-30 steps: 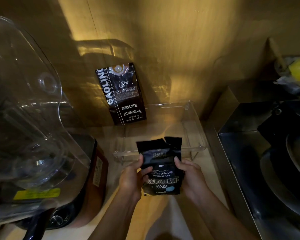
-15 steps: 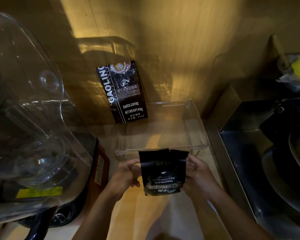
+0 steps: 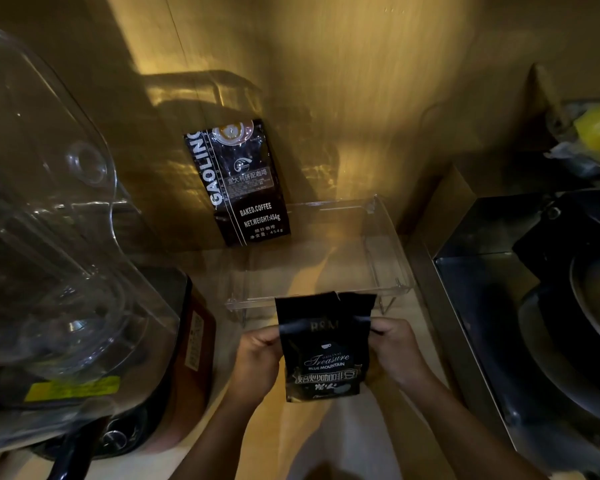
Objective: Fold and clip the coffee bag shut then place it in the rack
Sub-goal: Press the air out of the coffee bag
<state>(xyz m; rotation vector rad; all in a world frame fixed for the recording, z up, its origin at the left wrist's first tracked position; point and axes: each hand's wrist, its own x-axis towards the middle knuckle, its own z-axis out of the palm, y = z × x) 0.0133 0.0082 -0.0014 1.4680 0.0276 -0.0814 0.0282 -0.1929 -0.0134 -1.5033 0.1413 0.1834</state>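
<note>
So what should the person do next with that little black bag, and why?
Probably fold the top edge down. Both hands, left hand and right hand, pinch the small coffee bag by its sides, and its torn top stands open and unfolded. No clip is in view, and the clear rack behind it waits, so folding likely comes first.

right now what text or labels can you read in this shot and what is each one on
"GAOLIN" with the last letter cut off, "BAKED.COFFEE", "NET.WEIGHT:454g": large coffee bag leaning on the wall.
"Treasure", "BLUE MOUNTAIN": small coffee bag held between the left hand and right hand.
Faint letters near the small bag's top: too dim to read.
Chinese lines on both bags: not readable with confidence.
Yellow sticker and pale label on the blender base: blurred.
</note>
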